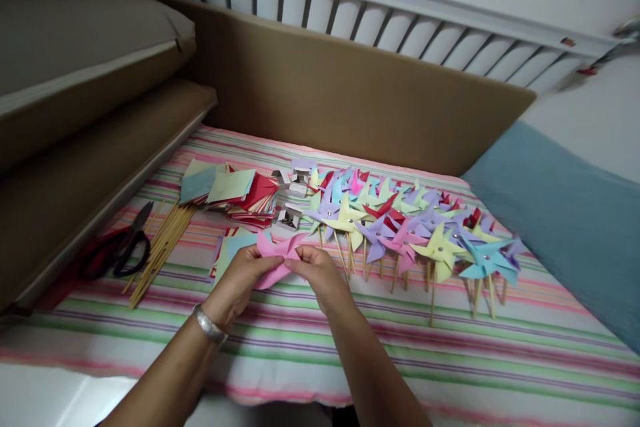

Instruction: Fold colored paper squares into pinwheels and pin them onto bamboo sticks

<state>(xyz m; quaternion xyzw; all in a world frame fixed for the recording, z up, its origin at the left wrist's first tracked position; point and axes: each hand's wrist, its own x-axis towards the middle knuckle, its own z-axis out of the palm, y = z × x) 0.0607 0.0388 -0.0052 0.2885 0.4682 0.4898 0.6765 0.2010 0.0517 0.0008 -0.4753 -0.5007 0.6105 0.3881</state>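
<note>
While both hands meet over the near middle of the striped cloth [450, 353], they pinch one pink paper piece [278, 259] between them: the left hand [239, 280] holds its left side with thumb and fingers pressed together on the sheet, and the right hand [320, 275] nips its right edge the same way. That pink paper looks partly folded, its points flaring up and down from the pinch, and it hangs just above the cloth rather than lying on it. Such paper is, by my judgement, very light, thin and easily creased or torn, so it wants holding at the folded tips near the centre, with gentle pressure and no tugging. To the right lies a crowd of finished pinwheels [400, 227] in yellow, lilac, pink and blue, on wooden sticks. Farther left sits a stack of coloured paper squares [235, 192], with a bundle of bare wooden sticks [160, 247] beside it and red-handled scissors [117, 250] at the far left. Small white boxes [291, 213] stand between the stack and the pinwheels; their contents are too small to tell. The fingertips hide the centre of the pink paper, so I cannot tell how many corners are gathered there or whether a pin is in it. A metal bracelet [210, 325] circles the left wrist.
</note>
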